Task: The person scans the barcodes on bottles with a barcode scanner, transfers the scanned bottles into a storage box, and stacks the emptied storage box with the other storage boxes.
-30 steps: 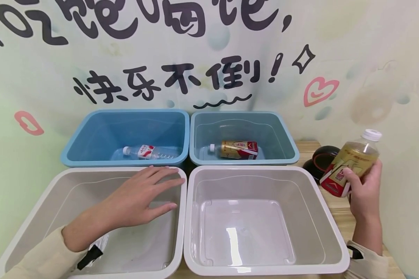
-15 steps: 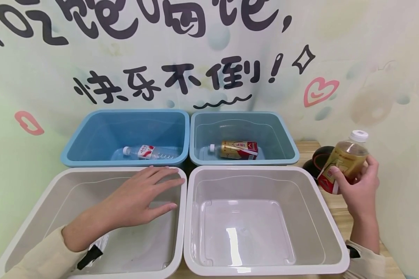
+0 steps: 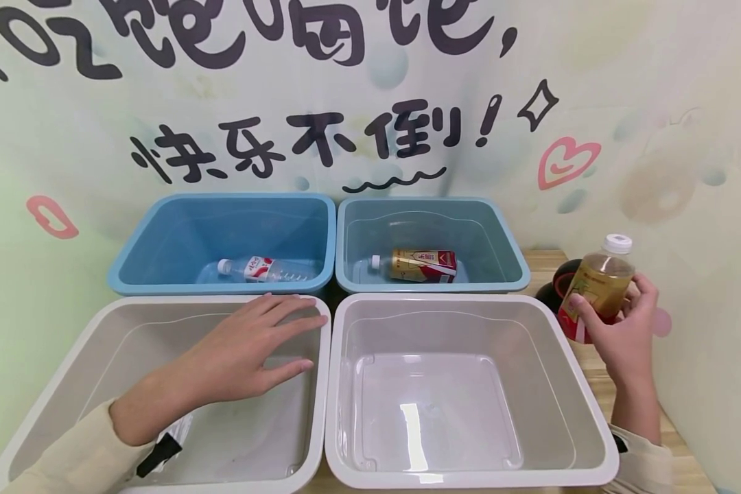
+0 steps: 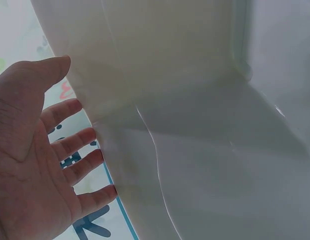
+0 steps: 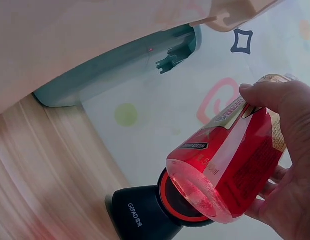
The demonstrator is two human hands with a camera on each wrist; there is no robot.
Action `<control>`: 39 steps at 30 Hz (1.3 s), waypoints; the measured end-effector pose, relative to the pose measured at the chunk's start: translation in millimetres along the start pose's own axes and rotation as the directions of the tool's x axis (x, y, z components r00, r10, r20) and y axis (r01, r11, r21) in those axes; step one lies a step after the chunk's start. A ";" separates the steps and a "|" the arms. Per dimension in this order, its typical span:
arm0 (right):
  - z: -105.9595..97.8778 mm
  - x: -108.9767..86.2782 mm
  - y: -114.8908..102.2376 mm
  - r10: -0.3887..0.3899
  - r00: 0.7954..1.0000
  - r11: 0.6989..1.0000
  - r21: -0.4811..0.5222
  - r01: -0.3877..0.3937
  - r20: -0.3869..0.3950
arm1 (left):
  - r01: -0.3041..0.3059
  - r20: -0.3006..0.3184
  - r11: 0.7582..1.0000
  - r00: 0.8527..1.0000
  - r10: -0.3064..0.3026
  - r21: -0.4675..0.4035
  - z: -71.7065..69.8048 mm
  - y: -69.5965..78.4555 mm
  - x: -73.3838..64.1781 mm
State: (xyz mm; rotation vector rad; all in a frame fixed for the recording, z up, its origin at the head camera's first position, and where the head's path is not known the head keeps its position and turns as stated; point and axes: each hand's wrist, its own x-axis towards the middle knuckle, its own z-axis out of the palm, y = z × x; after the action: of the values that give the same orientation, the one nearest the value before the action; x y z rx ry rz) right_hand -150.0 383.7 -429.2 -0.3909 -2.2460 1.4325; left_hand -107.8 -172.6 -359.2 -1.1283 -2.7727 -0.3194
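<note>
At the right of the head view, my right hand (image 3: pixel 630 336) grips a plastic drink bottle (image 3: pixel 602 288) with a white cap and a gold and red label. It is held tilted, cap up, and the right wrist view shows its clear base (image 5: pixel 200 192) and the thumb lying along its side. My left hand (image 3: pixel 241 350) spreads over the left grey bin (image 3: pixel 92 343), its fingertips at the rim near the inner back corner. In the left wrist view this palm (image 4: pixel 37 170) faces the camera and has nothing in it.
Beside it stands another grey bin (image 3: pixel 593 418). Behind are a blue bin (image 3: pixel 333 226) with a clear bottle (image 3: pixel 268 269) lying inside, and a teal bin (image 3: pixel 506 233) with a gold-red bottle (image 3: pixel 422 265). A black device (image 5: pixel 145 215) with a red ring rests on the wooden table (image 5: pixel 50 165).
My right hand has brought the drink bottle leftward, closer to the right grey bin, in a short steady shift. My left hand has stayed where it was.
</note>
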 end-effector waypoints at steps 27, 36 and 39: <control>2.1 2.7 3.2 0.076 0.997 0.997 0.023 -0.075 -0.031 | -0.016 -0.013 1.000 1.000 0.016 -0.001 1.1 -0.5 0.4; 3.4 0.4 1.1 0.024 1.000 1.000 0.004 -0.024 -0.015 | -0.014 -0.011 1.000 1.000 0.014 0.002 0.7 -0.4 0.7; 3.6 -1.3 -0.8 -0.001 1.000 1.000 0.005 0.001 -0.009 | -0.018 -0.011 1.000 1.000 0.018 0.001 0.5 -0.6 1.3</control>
State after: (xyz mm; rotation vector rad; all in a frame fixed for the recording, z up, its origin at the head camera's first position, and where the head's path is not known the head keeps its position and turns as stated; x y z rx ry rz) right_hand -150.7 380.0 -430.0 -0.3932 -2.2344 1.4328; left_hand -109.2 -172.0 -359.5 -1.1477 -2.7516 -0.3213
